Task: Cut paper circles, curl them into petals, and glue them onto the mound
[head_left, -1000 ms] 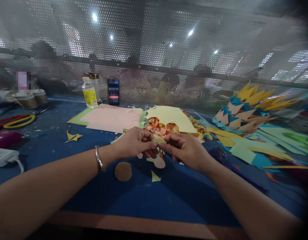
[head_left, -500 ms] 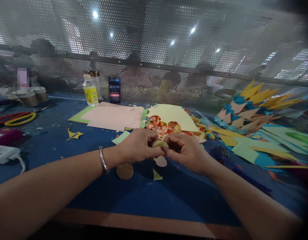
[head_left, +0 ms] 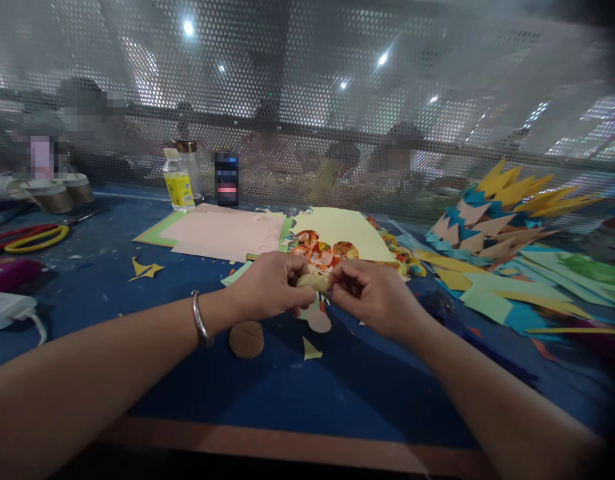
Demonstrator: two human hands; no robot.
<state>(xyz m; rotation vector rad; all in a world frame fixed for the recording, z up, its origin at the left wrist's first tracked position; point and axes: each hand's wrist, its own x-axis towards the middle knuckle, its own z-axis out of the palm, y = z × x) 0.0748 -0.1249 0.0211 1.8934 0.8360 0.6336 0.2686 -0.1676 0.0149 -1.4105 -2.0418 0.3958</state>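
Observation:
Between my two hands is a small pale yellow paper piece (head_left: 313, 283), rounded and bent. My left hand (head_left: 272, 287), with a silver bangle (head_left: 200, 319) at its wrist, pinches the piece's left side. The fingers of my right hand (head_left: 370, 293) are closed on its right edge. Just below them lies a pale pink rounded paper piece (head_left: 319, 319). A brown disc (head_left: 246, 339) rests on the table under my left wrist, and a yellow paper scrap (head_left: 312, 349) lies nearer to me. Curled orange paper pieces (head_left: 320, 249) are heaped behind my hands.
Pink sheets (head_left: 222, 231) and a pale yellow sheet (head_left: 344, 230) lie farther back. A bottle (head_left: 179, 183) and a phone (head_left: 226, 179) stand by the perforated screen. At right are a spiky paper model (head_left: 492, 220) and coloured sheets (head_left: 497, 299); at left, scissors (head_left: 34, 238).
The yellow paper piece has shifted slightly left and shows flatter between my fingers. My right hand has drawn back a little, and more of the pink piece below shows.

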